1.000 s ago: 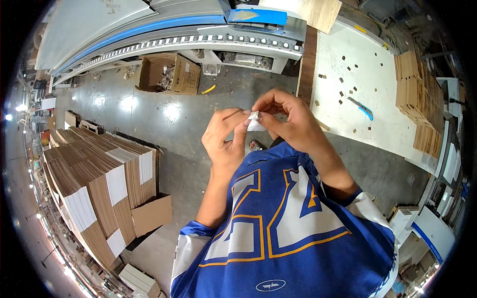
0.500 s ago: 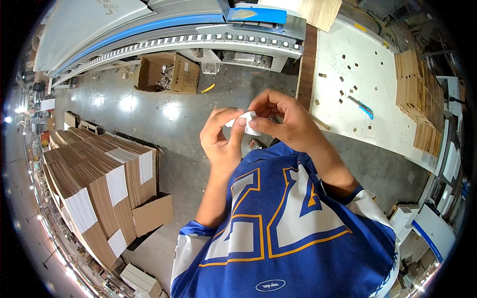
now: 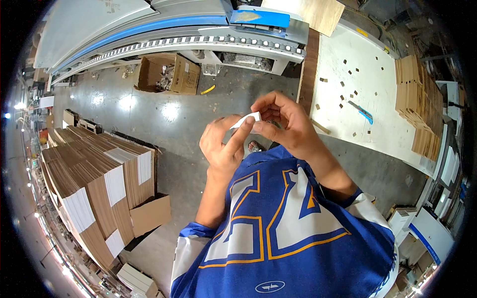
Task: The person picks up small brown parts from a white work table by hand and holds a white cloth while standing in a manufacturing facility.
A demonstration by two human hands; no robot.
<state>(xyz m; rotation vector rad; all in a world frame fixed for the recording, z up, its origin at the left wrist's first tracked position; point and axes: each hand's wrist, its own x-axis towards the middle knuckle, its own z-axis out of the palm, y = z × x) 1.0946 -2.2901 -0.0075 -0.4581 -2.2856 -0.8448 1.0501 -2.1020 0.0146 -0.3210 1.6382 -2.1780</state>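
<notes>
In front of my chest I have a small, folded white piece [image 3: 243, 121] that looks like paper or thin cloth. My left hand [image 3: 221, 144] pinches it, the thumb lying across its front and the fingers behind. At its right end is my right hand [image 3: 288, 121], fingers curled, with thumb and forefinger closed loosely around the edge of the white piece. Part of the piece is covered by my left thumb.
A long machine with a roller strip [image 3: 198, 40] runs ahead. An open cardboard box [image 3: 186, 74] stands beneath it. To the right, a white table [image 3: 377, 107] carries a blue utility knife [image 3: 365, 115], small brown chips and stacked boards [image 3: 415, 94]. Stacked flat cardboard [image 3: 119, 184] stands left.
The white piece has gone from crumpled to a flatter, narrower fold. My left thumb has slid up and right along it, and my right fingers have loosened slightly.
</notes>
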